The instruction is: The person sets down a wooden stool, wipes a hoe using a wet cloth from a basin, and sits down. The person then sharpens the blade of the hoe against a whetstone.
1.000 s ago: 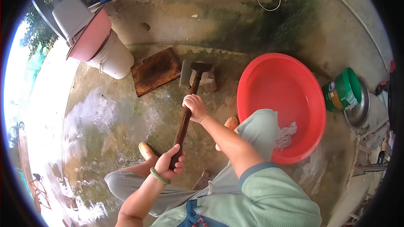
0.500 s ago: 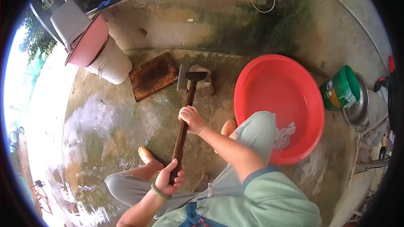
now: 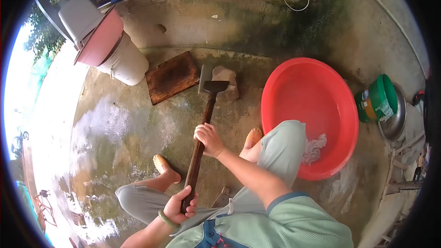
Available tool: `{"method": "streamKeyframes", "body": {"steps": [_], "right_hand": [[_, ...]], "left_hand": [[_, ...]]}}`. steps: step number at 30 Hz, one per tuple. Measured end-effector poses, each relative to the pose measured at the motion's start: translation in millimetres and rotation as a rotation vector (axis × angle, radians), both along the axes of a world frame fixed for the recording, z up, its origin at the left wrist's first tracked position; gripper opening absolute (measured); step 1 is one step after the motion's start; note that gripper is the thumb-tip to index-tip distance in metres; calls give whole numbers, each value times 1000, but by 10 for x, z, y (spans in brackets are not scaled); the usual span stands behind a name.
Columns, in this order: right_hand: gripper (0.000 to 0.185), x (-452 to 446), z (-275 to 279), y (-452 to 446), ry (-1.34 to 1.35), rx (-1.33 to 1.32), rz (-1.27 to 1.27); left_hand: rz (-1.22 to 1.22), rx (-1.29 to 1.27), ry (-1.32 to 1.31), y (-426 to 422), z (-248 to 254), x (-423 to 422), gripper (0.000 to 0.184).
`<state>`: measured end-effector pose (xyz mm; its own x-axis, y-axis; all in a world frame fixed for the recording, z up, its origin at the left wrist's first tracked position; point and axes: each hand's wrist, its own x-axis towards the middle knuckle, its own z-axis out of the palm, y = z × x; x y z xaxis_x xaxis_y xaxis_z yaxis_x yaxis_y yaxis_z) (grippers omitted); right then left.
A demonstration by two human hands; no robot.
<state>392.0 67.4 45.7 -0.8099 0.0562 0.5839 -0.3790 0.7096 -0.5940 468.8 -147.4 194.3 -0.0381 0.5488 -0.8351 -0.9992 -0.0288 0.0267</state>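
An axe (image 3: 216, 86) with a long dark wooden handle slants away from me, its metal head at the far end. Near the handle's butt, my left hand (image 3: 180, 206) is closed around the wood, a green bangle on its wrist. Farther up, my right hand (image 3: 209, 140) grips the middle of the handle. Just behind the axe head a grey flat block (image 3: 205, 74) and a pale rough stone (image 3: 225, 76) rest on the floor. Whether the head touches them I cannot tell.
A red basin (image 3: 310, 110) holding a wet cloth (image 3: 314, 149) stands by my right knee. Left of the stones lies a dark wooden board (image 3: 172, 78). A white bucket (image 3: 131, 62) with basins on top is at the left; a green bucket (image 3: 376, 98) is at the right.
The axe head sits slightly lower against the stone, and both hands are a little nearer my body, with grips kept. The whole view has tilted slightly.
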Motion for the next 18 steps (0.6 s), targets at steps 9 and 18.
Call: {"method": "streamKeyframes", "body": {"steps": [9, 18], "right_hand": [[20, -511, -101, 390, -38, 89, 25], [21, -240, -117, 168, 23, 4, -28]], "left_hand": [[54, 135, 30, 281, -365, -496, 35], [-52, -25, 59, 139, -304, -260, 32]]}}
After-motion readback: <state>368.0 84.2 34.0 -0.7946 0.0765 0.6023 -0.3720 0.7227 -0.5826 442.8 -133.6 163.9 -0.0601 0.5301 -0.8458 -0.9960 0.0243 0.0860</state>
